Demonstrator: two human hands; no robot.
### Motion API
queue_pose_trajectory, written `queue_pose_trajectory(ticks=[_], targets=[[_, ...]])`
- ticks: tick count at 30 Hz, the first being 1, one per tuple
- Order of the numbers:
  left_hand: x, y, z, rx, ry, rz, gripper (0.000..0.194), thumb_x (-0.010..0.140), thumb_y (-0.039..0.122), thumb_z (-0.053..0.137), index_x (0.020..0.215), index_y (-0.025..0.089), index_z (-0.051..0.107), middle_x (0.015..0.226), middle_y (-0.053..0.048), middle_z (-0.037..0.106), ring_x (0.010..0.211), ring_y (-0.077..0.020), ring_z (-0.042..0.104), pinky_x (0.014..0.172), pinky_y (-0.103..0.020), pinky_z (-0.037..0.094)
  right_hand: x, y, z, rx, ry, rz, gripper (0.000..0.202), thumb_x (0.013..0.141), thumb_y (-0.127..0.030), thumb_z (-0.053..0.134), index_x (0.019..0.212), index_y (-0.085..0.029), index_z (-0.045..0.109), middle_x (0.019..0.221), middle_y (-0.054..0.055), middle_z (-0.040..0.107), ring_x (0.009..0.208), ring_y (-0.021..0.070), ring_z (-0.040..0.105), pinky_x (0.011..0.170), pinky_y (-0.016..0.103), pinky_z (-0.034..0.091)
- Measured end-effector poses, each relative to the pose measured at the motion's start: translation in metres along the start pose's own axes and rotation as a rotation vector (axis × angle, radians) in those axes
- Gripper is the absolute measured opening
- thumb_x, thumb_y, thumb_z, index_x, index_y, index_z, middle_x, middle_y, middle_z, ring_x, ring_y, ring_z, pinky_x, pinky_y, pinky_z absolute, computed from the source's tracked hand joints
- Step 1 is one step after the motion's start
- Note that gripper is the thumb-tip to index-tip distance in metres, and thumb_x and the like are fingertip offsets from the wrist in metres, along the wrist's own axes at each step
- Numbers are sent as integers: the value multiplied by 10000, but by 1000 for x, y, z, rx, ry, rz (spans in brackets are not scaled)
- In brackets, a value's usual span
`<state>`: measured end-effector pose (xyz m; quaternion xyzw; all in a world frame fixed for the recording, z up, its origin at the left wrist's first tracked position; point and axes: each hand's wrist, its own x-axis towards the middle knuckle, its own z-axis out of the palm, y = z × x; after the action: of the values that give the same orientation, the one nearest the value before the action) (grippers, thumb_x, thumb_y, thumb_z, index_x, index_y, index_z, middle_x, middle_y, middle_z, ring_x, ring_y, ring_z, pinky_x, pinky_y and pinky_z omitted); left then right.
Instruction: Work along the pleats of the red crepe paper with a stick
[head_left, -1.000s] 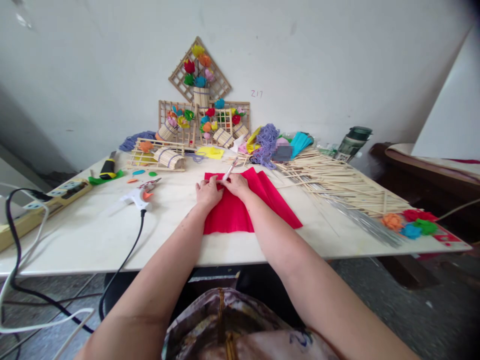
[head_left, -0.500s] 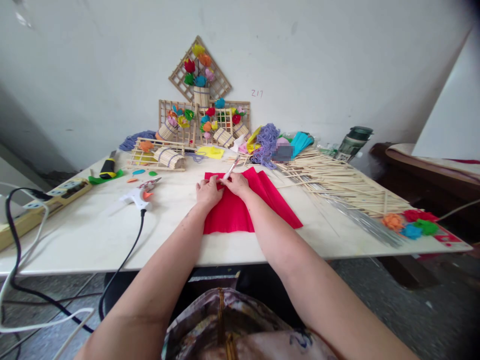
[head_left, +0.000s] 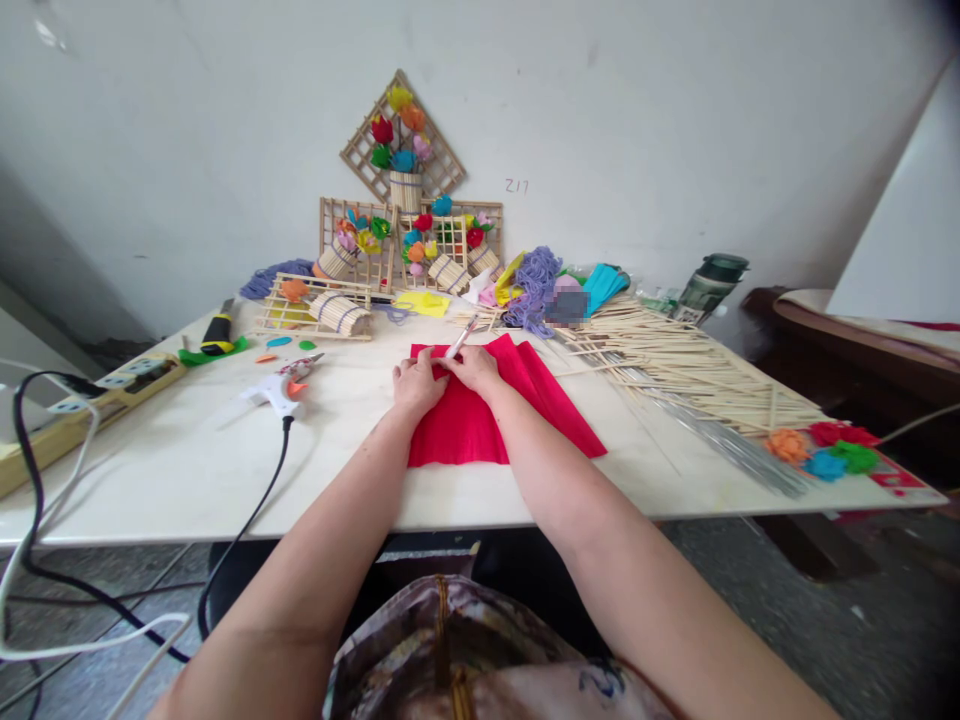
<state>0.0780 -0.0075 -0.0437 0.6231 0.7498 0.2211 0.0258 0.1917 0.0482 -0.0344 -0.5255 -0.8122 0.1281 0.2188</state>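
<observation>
Red crepe paper (head_left: 461, 435) lies on the white table under both my hands, with a fold or second layer toward its right side. My right hand (head_left: 475, 368) grips a slim whitish pen (head_left: 459, 340) that slants up and away, its lower end hidden between my hands. On the paper's upper left part, my left hand (head_left: 417, 380) rests with bent, slightly parted fingers, pressing down close to the pen's lower end. Whether anything small lies under those fingertips is too hard to make out.
A white glue gun (head_left: 279, 393) with a black cord lies to the left, near a power strip (head_left: 124, 390) and a utility knife (head_left: 217, 333). Thin wooden sticks (head_left: 690, 360) and metal wires (head_left: 735, 450) spread on the right. Lattice panels with paper flowers (head_left: 405, 130) stand behind.
The view has shifted very slightly. The pen's top seems to have tilted a little to the left; both hands keep nearly the same place on the paper.
</observation>
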Motion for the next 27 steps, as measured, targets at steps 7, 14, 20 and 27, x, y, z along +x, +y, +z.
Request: queue_pose_trajectory(ticks=[7, 14, 20, 27], targets=[[-1, 1, -1, -7, -9, -13, 594, 736, 378, 503, 1288, 213, 356, 1148, -96, 581, 1179, -251, 409, 978, -393, 282, -1, -1, 1, -41, 6, -2, 410, 801, -545, 431, 971, -237, 641, 982, 63, 663, 915, 213, 599, 745, 287, 441], [0, 1, -1, -11, -11, -14, 592, 736, 381, 505, 1286, 217, 359, 1156, -99, 579, 1177, -247, 414, 977, -396, 278, 0, -2, 3, -78, 18, -7, 373, 818, -494, 428, 987, -233, 633, 987, 68, 662, 924, 215, 600, 740, 278, 440], [0, 0, 0, -10, -1, -8, 591, 731, 379, 507, 1281, 213, 367, 1142, -98, 587, 1170, -252, 419, 974, -396, 287, -1, -2, 2, -80, 26, -17, 372, 812, -490, 435, 977, -223, 634, 982, 74, 662, 912, 224, 604, 736, 288, 444], [0, 0, 0, -17, 3, -4, 585, 733, 383, 506, 1274, 202, 376, 1145, -103, 585, 1166, -258, 420, 974, -399, 290, -3, -3, 0, -55, 29, -27, 402, 809, -530, 431, 996, -233, 628, 970, 58, 665, 915, 206, 599, 742, 275, 443]])
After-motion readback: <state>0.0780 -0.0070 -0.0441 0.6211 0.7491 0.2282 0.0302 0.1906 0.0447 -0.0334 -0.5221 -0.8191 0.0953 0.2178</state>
